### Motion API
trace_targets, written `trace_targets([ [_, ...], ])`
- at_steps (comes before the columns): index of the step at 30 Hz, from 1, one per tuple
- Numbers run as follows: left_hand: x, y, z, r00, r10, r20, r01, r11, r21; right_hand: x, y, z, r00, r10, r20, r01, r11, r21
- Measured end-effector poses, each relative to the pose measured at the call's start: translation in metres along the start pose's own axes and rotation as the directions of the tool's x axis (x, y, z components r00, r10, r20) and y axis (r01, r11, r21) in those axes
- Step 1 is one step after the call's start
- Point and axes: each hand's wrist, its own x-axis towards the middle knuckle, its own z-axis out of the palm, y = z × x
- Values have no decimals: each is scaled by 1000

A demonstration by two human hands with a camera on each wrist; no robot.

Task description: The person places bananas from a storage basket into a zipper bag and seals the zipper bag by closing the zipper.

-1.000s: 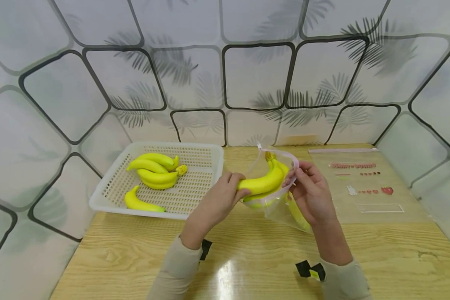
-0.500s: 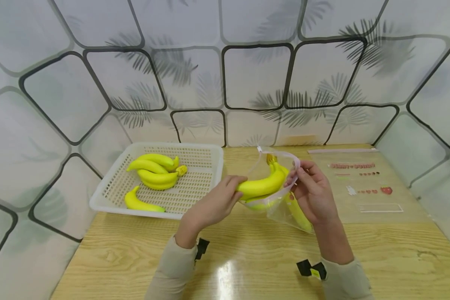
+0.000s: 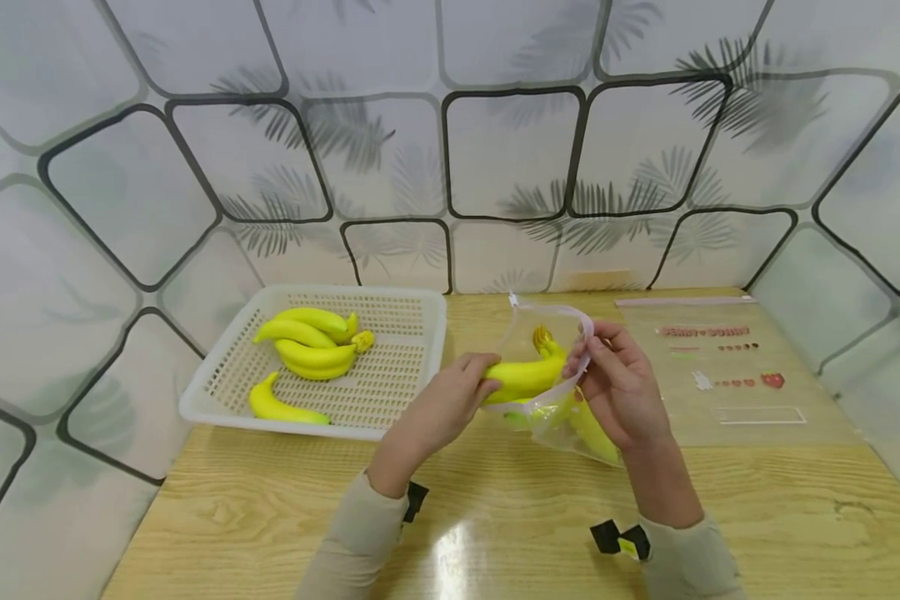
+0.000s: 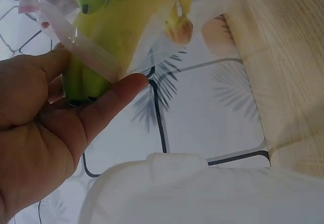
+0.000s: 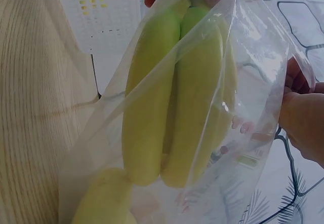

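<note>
My left hand [image 3: 437,410] grips a bunch of yellow bananas [image 3: 523,379] by the green-tipped ends, at the mouth of a clear zip bag [image 3: 555,435]. Most of the bunch lies inside the bag, its brown stem toward the back. In the left wrist view the bag's pinkish zip strip [image 4: 88,51] crosses the bananas just beyond the fingers. My right hand [image 3: 624,390] pinches the bag's rim on the right side, holding the mouth apart. Lower in the bag rests another banana [image 5: 104,198], seen through the film in the right wrist view.
To the left stands a white perforated basket [image 3: 412,312] holding a banana bunch [image 3: 311,342] and a single banana [image 3: 285,407]. A second zip bag [image 3: 765,358] with pink printing lies flat on the wooden table [image 3: 525,525] at the right. A patterned backdrop rises behind.
The bunch has tilted and sunk further into the bag, its stem now lower. My left hand drew slightly left, then came back right with it. My right hand stays at the rim.
</note>
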Motion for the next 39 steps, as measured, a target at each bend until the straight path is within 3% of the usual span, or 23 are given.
trace_targets([
  [8,1,-1,3,996,42,-83,-44,999,-30,0,-1,0,1000,10,-30,-11,1000,-10],
  [26,6,-4,8,988,-9,-154,-18,985,-174,1,0,-3,1000,4,-9,-4,1000,13],
  [32,7,-3,8,989,13,-145,-40,982,-184,1,1,-4,1000,3,-9,-2,1000,13],
  [39,4,-9,2,995,25,-96,-53,952,-300,2,2,-4,1000,4,-4,-4,1000,28],
])
